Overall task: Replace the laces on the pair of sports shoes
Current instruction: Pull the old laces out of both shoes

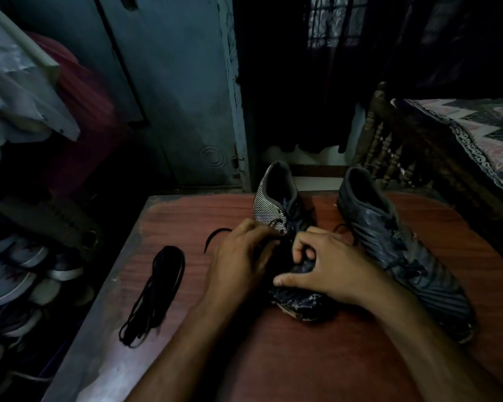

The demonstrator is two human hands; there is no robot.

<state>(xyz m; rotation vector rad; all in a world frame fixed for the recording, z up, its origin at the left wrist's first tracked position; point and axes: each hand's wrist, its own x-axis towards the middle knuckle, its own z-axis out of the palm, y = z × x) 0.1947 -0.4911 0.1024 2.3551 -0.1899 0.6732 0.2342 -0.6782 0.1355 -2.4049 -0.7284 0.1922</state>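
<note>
From the head camera, your left hand (238,265) pinched a black lace (215,236) at the striped shoe (269,210) on the table (186,216), while your right hand (328,265) clamped its toe. The second shoe (395,245) lay just right; a spare lace bundle (154,291) lay left.

Two dark sports shoes stand on the reddish wooden worktop (273,358) with heels away from the camera. The left shoe, with a fine white-striped side panel (269,210) at its heel, lies between the hands; its toe looks scuffed, and a black lace end (215,236) loops out from its eyelets. The dark shoe with faint diagonal stripes (395,245) sits just beside it to the right. A bundle of black laces (154,294) lies folded, well apart to the left.
</note>
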